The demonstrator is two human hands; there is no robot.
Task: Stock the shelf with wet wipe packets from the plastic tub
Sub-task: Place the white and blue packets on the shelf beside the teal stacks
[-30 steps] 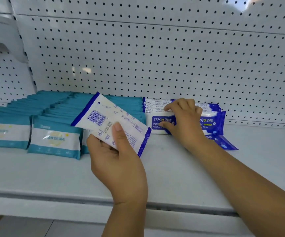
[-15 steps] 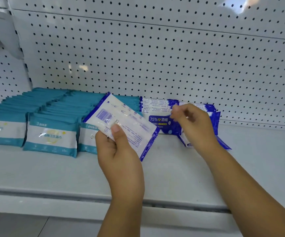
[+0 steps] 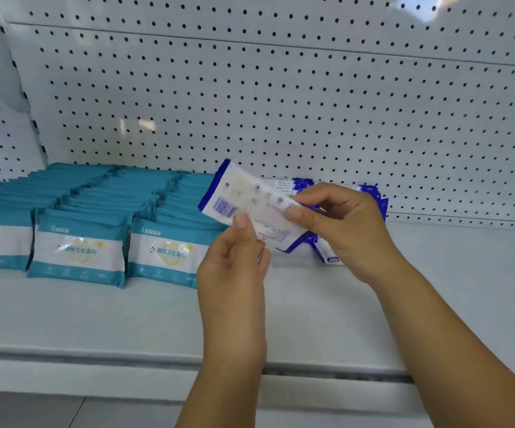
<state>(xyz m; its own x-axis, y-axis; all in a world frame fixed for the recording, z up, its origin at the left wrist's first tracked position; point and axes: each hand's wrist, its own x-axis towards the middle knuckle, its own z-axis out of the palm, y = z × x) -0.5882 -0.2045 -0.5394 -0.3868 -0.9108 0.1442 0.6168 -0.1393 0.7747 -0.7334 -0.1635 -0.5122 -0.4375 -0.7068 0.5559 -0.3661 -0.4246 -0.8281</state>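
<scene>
Head: packet (image 3: 250, 205) in left hand (image 3: 233, 261), apparently right hand (image 3: 345, 223).

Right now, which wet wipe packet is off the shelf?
The blue-edged white packet, pinched between the left hand and right hand; the others rest on the white shelf.

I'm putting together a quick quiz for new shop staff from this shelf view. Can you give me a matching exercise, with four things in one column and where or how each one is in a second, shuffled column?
Things:
1. teal packets
2. barcode packet
3. dark blue packets
4. pegboard panel

Places or states:
A. white, dotted with holes, rising behind the shelf
B. pinched between the left hand and the right hand
C. standing in rows on the shelf's left part
D. on the shelf, partly hidden behind the right hand

Pairs: 1-C, 2-B, 3-D, 4-A
</scene>
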